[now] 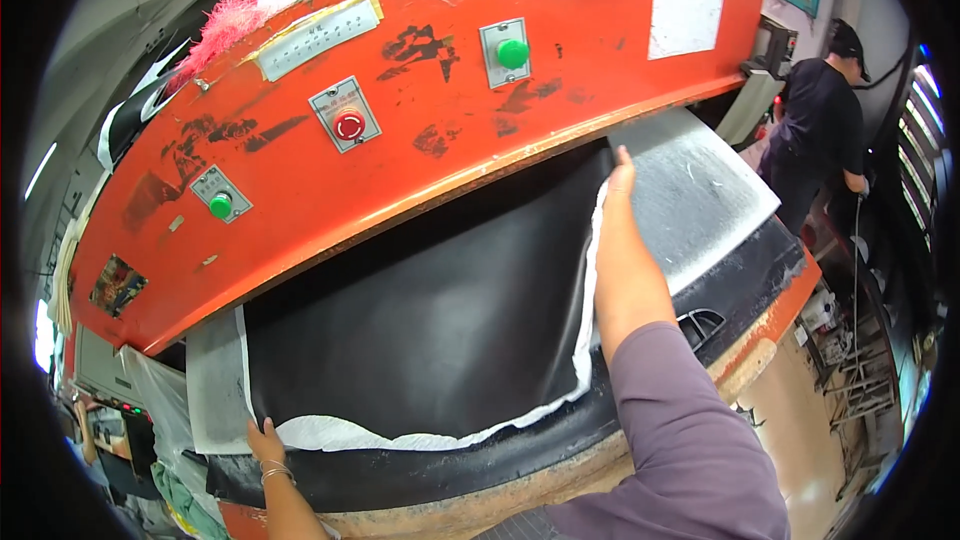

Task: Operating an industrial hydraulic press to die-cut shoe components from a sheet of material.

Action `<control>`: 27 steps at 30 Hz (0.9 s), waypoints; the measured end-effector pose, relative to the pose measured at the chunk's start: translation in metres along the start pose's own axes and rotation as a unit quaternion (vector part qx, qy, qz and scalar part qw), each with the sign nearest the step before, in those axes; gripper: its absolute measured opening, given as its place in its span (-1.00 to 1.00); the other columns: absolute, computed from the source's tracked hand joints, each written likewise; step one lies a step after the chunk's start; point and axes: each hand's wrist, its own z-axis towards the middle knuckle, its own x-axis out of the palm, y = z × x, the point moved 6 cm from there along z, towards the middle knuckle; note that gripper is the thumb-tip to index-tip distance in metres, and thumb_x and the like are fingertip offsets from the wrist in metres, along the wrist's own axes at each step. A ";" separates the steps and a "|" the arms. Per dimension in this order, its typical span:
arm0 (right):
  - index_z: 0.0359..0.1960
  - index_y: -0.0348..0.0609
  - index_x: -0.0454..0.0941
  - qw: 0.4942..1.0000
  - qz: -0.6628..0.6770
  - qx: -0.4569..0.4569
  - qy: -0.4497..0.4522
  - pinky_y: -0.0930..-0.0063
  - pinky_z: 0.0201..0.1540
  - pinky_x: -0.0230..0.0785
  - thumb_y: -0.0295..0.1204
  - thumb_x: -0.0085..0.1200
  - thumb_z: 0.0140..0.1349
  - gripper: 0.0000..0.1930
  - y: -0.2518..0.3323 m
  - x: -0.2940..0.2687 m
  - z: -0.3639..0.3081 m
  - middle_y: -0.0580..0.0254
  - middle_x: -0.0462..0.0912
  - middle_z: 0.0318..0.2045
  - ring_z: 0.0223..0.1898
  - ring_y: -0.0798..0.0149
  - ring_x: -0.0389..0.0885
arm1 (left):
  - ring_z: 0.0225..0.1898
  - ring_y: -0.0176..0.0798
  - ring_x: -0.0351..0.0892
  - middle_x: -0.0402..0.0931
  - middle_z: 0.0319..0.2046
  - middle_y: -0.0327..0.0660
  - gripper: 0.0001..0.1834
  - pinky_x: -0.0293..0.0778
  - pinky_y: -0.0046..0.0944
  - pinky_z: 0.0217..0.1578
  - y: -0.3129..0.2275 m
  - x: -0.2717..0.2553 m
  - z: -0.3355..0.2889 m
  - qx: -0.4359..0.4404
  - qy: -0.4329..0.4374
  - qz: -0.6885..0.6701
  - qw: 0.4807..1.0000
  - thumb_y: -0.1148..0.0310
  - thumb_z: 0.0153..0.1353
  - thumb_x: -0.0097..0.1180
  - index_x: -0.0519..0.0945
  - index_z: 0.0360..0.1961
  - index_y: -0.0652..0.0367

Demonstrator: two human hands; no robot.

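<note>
A large black leather-like sheet with a ragged white border lies in the opening of an orange press machine. At the sheet's near left corner, my left hand is closed on its edge, a thin bracelet on the wrist. My right arm reaches far forward, and my right hand is closed on the sheet's right edge, which lifts and bends there. Under the sheet lies a pale grey board, which shows at the right and left. The sheet's far edge is hidden beneath the machine's front.
On the machine's front sit a red stop button and two green buttons. A black ledge with a worn rim runs along the near side. At the right, a person in dark clothes stands by a metal rack.
</note>
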 end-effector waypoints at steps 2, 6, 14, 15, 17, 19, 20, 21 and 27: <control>0.40 -0.21 0.00 0.991 0.047 -0.115 0.044 0.20 0.43 -0.26 -0.21 0.04 0.26 -0.26 0.032 -0.012 0.039 0.06 0.09 0.39 0.40 0.15 0.04 | 0.21 0.25 0.29 0.33 0.16 0.26 -0.35 0.18 0.02 0.22 0.003 0.008 0.007 0.006 0.004 -0.003 1.000 0.11 0.25 0.08 0.33 0.20 0.39; 0.46 0.19 -0.25 0.989 0.142 -0.002 -0.030 -0.17 0.36 -0.25 -0.19 0.00 0.31 -0.20 0.030 -0.005 0.026 0.01 -0.14 0.44 0.41 0.02 0.00 | 0.23 0.27 0.26 0.30 0.18 0.27 -0.34 0.16 0.02 0.24 0.044 -0.026 -0.013 -0.052 -0.007 0.007 0.999 0.10 0.25 0.07 0.32 0.20 0.42; 0.32 -0.52 -0.14 0.938 -0.252 0.163 0.174 0.15 0.04 0.42 -0.38 0.25 0.12 -0.09 0.024 -0.032 0.027 -0.30 0.31 0.15 0.10 -0.02 0.44 | 0.24 0.26 0.25 0.31 0.18 0.27 -0.26 0.17 0.00 0.24 0.044 -0.005 0.014 -0.043 -0.014 -0.014 0.999 -0.01 0.23 0.07 0.31 0.21 0.41; 0.33 -0.50 -0.15 0.940 -0.238 0.175 0.172 0.14 0.04 0.43 -0.37 0.24 0.14 -0.09 0.021 -0.032 0.016 -0.32 0.26 0.19 0.10 -0.02 0.45 | 0.21 0.26 0.29 0.33 0.16 0.27 -0.28 0.19 0.01 0.22 0.043 -0.002 0.016 -0.036 -0.013 -0.018 0.999 -0.01 0.23 0.07 0.32 0.20 0.40; 0.39 -0.31 -0.18 0.916 -0.307 0.159 0.202 0.17 0.12 0.36 -0.39 0.26 0.12 -0.06 0.015 -0.017 -0.048 -0.24 0.24 0.22 0.17 0.03 0.38 | 0.09 0.28 0.41 0.45 0.02 0.28 -0.36 0.28 0.02 0.13 0.037 -0.010 0.009 -0.039 -0.034 -0.021 0.998 0.01 0.22 0.08 0.44 0.08 0.40; 0.41 -0.11 -0.03 0.892 -0.368 0.130 0.228 0.30 0.21 0.23 -0.50 0.23 0.08 -0.13 0.032 -0.007 -0.105 -0.08 0.33 0.20 0.19 0.11 0.36 | -0.03 0.28 0.50 0.54 -0.12 0.28 -0.42 0.34 0.04 0.04 0.006 -0.013 0.006 -0.043 0.010 -0.093 0.995 0.00 0.22 0.06 0.54 -0.06 0.40; 0.37 -0.12 0.08 0.846 -0.438 0.074 0.296 0.34 0.16 0.28 -0.55 0.19 0.07 -0.20 0.026 -0.008 -0.112 -0.05 0.38 0.16 0.15 0.14 0.40 | -0.04 0.28 0.51 0.55 -0.16 0.28 -0.42 0.35 0.04 0.03 0.013 -0.018 0.011 -0.045 0.010 -0.094 0.995 -0.02 0.21 0.05 0.56 -0.10 0.39; 0.33 -0.14 0.19 0.789 -0.502 0.012 0.354 0.37 0.12 0.33 -0.60 0.15 0.06 -0.27 0.024 -0.004 -0.116 -0.02 0.44 0.12 0.10 0.17 0.44 | -0.05 0.28 0.52 0.56 -0.19 0.28 -0.42 0.36 0.04 0.02 0.020 -0.018 0.017 -0.043 0.014 -0.095 0.994 -0.04 0.20 0.04 0.58 -0.15 0.39; 0.21 -0.15 0.37 0.749 -0.601 -0.021 0.278 0.37 0.14 0.31 -0.59 0.09 0.12 -0.46 0.027 0.015 -0.084 -0.08 0.54 0.06 0.07 0.10 0.52 | 0.11 0.10 0.47 0.53 0.01 0.10 -0.38 0.23 0.10 0.13 -0.024 -0.013 0.005 -0.114 0.077 0.048 0.989 -0.06 0.19 0.06 0.51 0.06 0.27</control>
